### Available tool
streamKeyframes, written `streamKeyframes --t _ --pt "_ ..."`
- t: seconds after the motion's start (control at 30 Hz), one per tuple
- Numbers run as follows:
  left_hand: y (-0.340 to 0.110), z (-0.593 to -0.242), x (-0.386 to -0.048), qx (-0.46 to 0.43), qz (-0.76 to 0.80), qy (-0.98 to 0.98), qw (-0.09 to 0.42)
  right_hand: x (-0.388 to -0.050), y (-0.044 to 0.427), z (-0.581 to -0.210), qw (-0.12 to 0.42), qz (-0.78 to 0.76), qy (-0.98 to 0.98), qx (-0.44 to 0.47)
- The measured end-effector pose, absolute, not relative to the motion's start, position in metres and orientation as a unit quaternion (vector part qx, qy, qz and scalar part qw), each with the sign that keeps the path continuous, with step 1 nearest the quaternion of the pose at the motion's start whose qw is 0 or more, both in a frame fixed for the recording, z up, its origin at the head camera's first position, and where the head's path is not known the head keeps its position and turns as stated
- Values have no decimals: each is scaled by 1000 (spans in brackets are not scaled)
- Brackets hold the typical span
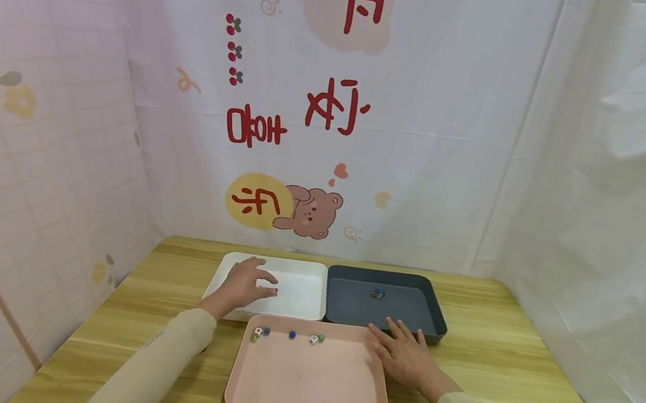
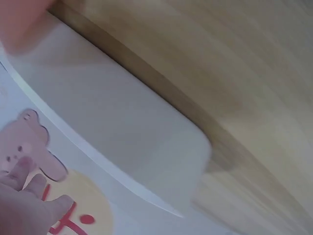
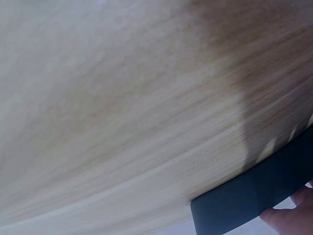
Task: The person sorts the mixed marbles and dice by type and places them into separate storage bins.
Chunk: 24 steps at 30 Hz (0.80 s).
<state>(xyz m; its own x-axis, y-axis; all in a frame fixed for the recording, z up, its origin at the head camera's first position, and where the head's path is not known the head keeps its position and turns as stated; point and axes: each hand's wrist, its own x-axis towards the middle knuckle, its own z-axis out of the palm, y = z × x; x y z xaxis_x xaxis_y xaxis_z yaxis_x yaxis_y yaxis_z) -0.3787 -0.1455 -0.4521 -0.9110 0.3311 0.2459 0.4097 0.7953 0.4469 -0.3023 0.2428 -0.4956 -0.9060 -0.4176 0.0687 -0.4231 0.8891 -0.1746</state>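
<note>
Over the white tray point(image 1: 304, 285) my left hand point(image 1: 246, 283) reaches in, thumb and fingers curved but apart. A tiny red-and-dark piece point(image 1: 276, 291) shows right by the thumb tip; whether it touches the thumb I cannot tell. My right hand point(image 1: 407, 357) lies with spread fingers at the near rim of the dark grey tray point(image 1: 352, 307), beside the pink tray's far right corner. Along the far side of the pink tray point(image 1: 310, 386) sit small beads: a blue bead point(image 1: 292, 334), a white patterned bead point(image 1: 314, 339) and several others.
A small cluster of coloured beads point(image 1: 377, 294) lies in the dark grey tray. All three trays stand close together on a wood-grain table point(image 1: 499, 377). White printed cloth point(image 1: 437, 142) hangs behind the table and on both sides.
</note>
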Motion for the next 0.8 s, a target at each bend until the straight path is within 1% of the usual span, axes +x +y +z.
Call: streamKeyframes --t 0.17,0.5,0.7,0.8 --pt "-131 -452 -374 -242 -253 -934 69 -302 244 -495 16 97 -971 219" --pt "-102 -456 -365 -306 -236 -922 24 -300 243 -493 20 95 -970 221" --pt "-87 -463 -362 -342 -209 -916 27 -300 243 -491 20 94 -971 221" --pt "-83 -465 -358 -354 -207 -912 17 -300 243 -491 21 95 -970 222"
